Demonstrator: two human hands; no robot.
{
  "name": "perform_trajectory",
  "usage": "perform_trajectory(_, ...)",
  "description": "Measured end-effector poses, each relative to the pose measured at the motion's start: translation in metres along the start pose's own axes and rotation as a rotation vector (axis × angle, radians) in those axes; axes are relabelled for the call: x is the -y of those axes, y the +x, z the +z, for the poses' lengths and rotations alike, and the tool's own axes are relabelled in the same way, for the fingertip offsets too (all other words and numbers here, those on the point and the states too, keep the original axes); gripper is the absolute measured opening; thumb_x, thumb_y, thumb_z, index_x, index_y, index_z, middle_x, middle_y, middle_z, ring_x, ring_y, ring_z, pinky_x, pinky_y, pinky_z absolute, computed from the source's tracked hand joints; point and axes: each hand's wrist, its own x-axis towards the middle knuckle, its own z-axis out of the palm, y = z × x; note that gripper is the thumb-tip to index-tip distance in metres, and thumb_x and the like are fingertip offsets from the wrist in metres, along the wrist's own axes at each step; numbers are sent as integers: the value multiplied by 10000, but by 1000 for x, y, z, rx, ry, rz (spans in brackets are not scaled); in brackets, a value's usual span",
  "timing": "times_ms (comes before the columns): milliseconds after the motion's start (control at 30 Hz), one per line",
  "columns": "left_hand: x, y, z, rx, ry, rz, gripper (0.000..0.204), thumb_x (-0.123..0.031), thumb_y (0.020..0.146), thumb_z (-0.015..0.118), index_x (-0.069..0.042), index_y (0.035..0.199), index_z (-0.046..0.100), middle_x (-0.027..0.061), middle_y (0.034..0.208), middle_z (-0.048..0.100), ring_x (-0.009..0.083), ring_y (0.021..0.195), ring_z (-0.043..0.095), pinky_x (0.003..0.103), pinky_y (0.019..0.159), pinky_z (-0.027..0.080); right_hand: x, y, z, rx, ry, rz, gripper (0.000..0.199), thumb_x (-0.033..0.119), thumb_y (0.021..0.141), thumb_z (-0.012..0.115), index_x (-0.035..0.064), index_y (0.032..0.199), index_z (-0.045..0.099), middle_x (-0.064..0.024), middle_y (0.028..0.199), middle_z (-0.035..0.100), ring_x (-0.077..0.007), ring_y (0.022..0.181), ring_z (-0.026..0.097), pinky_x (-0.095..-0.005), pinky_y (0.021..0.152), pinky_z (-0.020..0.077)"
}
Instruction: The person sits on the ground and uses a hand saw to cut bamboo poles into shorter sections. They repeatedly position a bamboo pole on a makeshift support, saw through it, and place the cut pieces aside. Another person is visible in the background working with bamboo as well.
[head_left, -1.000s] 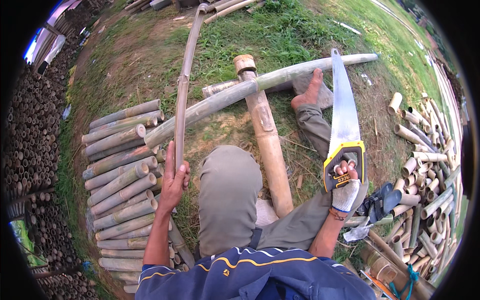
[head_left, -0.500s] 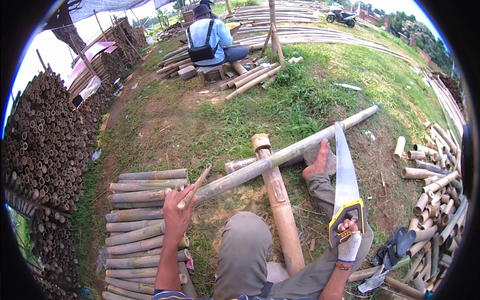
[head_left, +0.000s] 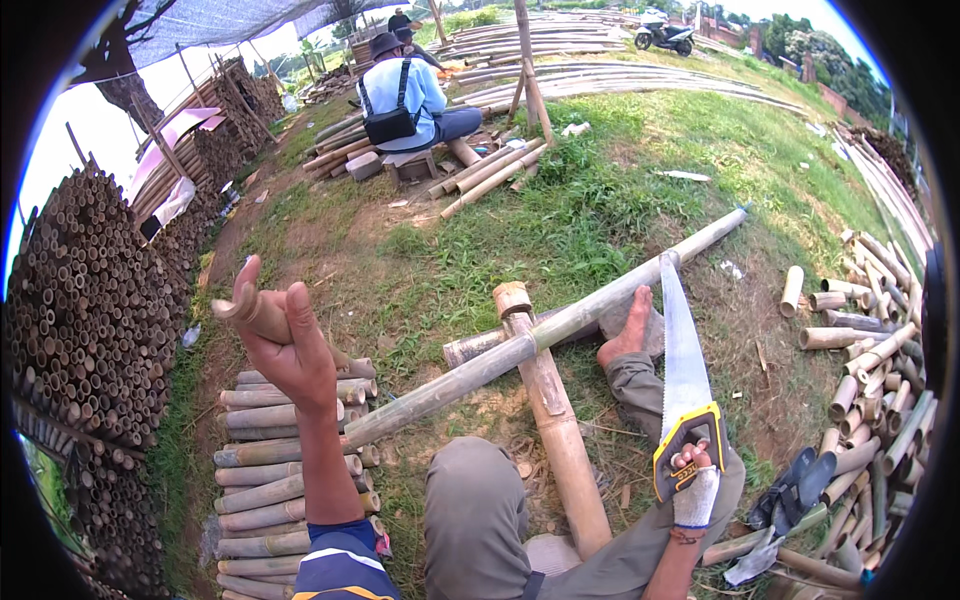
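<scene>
My left hand (head_left: 298, 355) is raised on the left, its fingers closed around a short bamboo stick (head_left: 262, 318), whose near end points left. Below and beyond it, a long greenish bamboo pole (head_left: 440, 390) slants from lower left to upper right. That pole rests across an upright-leaning bamboo support (head_left: 560, 430) with a notched top. On the right, my gloved right hand (head_left: 696, 482) grips the yellow-and-black handle of a hand saw (head_left: 682, 345). The blade stands up, its tip overlapping the pole in view. My bare foot (head_left: 630, 325) is against the pole.
Cut bamboo lengths (head_left: 265, 490) lie in a row at left, beside a tall stack (head_left: 90, 300). More cut pieces (head_left: 880, 400) and sandals (head_left: 800, 485) are at right. A person in light blue (head_left: 405, 95) sits ahead near long poles; a motorbike (head_left: 664, 35) is farther off.
My left hand has come up and left off the pole's near end, carrying the stick. The pole's near end now shows uncovered. My right hand and the saw hold nearly the same place.
</scene>
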Motion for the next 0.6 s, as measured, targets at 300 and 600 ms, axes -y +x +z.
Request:
perform_trajectory(300, 22, -39, 143, 1122, 50, -113, 763, -545, 1090, 666, -201, 1715, 395, 275, 1103, 789, 502, 1000, 766, 550, 906, 590, 1, -10, 20, -27, -45, 5, 178, 2, 1011, 682, 77, 1126, 569, -25, 891, 543, -133, 828, 554, -313, 753, 519)
perform_trajectory(600, 118, -175, 296, 1348, 6, -84, 761, -619, 1082, 632, -238, 1709, 430, 317, 1140, 770, 469, 1082, 767, 547, 962, 598, 5, -4, 21, 10, -123, 3, 146, 31, 1042, 656, 75, 1142, 559, -18, 900, 510, -130, 838, 518, -294, 760, 485)
